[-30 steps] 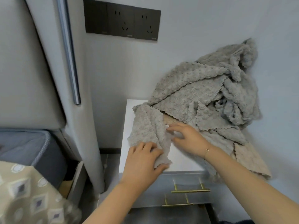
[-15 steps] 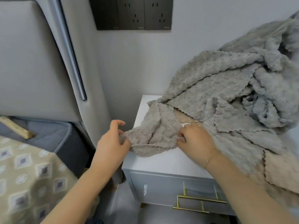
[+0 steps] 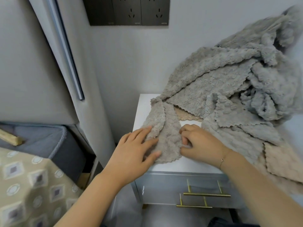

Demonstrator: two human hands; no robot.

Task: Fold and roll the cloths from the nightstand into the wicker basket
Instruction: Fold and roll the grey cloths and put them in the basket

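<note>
Head view: cloths atop nightstand

No words to read here. The dark socket panel on the wall carries small pale marks along its lower edge, one under each outlet, but they are too tiny and blurred to make out. The cloths, the nightstand and its drawer fronts show no label, brand or number. The patterned fabric at lower left has only diamond and ring shapes, no lettering.
</note>
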